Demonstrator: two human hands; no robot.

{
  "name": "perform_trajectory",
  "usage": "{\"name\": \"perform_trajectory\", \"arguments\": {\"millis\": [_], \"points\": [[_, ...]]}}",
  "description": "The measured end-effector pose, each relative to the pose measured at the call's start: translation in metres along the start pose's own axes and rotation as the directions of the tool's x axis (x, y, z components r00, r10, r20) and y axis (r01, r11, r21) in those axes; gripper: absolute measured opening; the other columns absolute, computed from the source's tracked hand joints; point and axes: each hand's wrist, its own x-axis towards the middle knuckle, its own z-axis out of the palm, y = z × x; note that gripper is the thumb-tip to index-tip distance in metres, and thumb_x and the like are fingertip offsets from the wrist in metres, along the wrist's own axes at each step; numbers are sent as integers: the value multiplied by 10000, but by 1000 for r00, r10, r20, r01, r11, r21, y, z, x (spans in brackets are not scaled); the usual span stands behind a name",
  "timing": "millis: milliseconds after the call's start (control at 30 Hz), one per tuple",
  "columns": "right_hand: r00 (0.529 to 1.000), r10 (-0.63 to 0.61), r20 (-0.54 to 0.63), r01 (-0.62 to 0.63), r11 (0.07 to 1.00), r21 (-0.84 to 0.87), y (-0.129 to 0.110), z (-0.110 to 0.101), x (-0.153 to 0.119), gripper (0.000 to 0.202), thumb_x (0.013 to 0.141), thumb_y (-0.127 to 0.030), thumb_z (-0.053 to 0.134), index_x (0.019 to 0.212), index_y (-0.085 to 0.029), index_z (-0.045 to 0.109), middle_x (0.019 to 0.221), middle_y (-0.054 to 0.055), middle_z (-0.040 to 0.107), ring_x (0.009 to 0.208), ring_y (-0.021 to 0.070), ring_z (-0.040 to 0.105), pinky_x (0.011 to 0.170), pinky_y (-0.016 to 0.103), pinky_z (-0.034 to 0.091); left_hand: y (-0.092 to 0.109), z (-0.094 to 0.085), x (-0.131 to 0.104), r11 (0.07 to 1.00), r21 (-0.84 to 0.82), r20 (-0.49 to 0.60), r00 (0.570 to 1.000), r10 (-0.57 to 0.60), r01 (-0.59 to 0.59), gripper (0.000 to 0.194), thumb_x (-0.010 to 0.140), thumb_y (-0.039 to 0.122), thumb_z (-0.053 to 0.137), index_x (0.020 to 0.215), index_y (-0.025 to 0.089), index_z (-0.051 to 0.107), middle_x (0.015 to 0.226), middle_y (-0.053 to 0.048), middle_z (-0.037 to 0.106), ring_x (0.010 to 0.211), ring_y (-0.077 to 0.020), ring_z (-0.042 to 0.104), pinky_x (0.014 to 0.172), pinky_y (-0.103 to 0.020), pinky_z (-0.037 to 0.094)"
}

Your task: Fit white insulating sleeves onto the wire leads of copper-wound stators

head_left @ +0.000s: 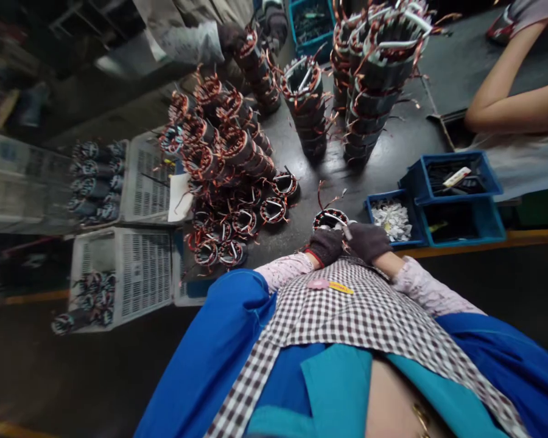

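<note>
A motor stator, ringed with copper windings, stands on the table close in front of me. Copper wire ends stick up from its far side. My left hand, in a dark knit glove, is closed at the stator's near edge. Also gloved, my right hand is closed beside it, its fingertips pinched together at the stator's near right rim. What is between those right fingertips is too small to name. The near wall of the stator is hidden behind both hands.
Stacked stators crowd the table's left, and taller stacks stand at the back. Blue bins and a bin of white pieces sit at right. White crates are at left. A co-worker's gloved hand touches a far stack; another person's arm rests at right.
</note>
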Motion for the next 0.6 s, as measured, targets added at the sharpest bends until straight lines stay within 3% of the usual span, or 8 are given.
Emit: {"name": "perform_trajectory", "arguments": {"millis": [100, 200, 267, 367, 467, 600], "points": [[975, -16, -224, 73, 966, 246, 27, 20, 2, 442, 1132, -333, 549, 1492, -179, 755, 1393, 190, 824, 1269, 315, 798, 1052, 359, 613, 0, 1, 0, 1000, 25, 49, 999, -2, 1, 438, 1120, 442, 663, 1392, 129, 801, 1216, -243, 842, 1155, -388, 786, 977, -490, 601], [915, 24, -403, 151, 906, 397, 25, 18, 33, 525, 1156, -263, 429, 1592, -83, 661, 1565, 244, 727, 1432, 298, 703, 1209, 372, 538, 1, -2, 0, 1000, 20, 66, 998, -23, 22, 483, 1128, 377, 639, 1528, 121, 727, 1244, -250, 837, 1190, -394, 778, 985, -493, 588], [915, -22, -404, 193, 901, 388, 8, 4, 61, 505, 1159, -238, 436, 1575, -66, 664, 1611, 255, 690, 1472, 292, 658, 1258, 370, 486, 3, -4, -1, 999, 18, 86, 995, -43, 42, 483, 1160, 325, 554, 1570, 114, 699, 1279, -247, 834, 1170, -376, 785, 957, -477, 581], [956, -64, -286, 153, 942, 299, -16, -17, 91, 445, 1188, -292, 461, 1498, -97, 714, 1551, 242, 729, 1420, 312, 675, 1213, 380, 494, 4, -8, -3, 998, 6, 107, 992, -64, 64, 478, 1182, 362, 500, 1483, 98, 761, 1306, -260, 828, 1156, -375, 790, 945, -479, 586], [971, -96, -218, 148, 960, 237, -29, -21, 101, 463, 1224, -361, 400, 1433, -148, 754, 1475, 199, 777, 1365, 315, 706, 1153, 373, 516, 4, -12, -4, 998, -37, 105, 994, -39, 43, 460, 1167, 358, 509, 1428, 137, 817, 1384, -260, 816, 1231, -393, 774, 1048, -535, 595], [950, -173, -260, 228, 952, 202, -48, -14, 104, 544, 1240, -444, 341, 1444, -171, 765, 1506, 191, 759, 1406, 318, 692, 1189, 385, 498, 4, -16, -1, 991, -131, 93, 996, -9, 22, 500, 1159, 320, 522, 1605, 256, 737, 1505, -181, 792, 1441, -390, 699, 1243, -579, 543]]}}
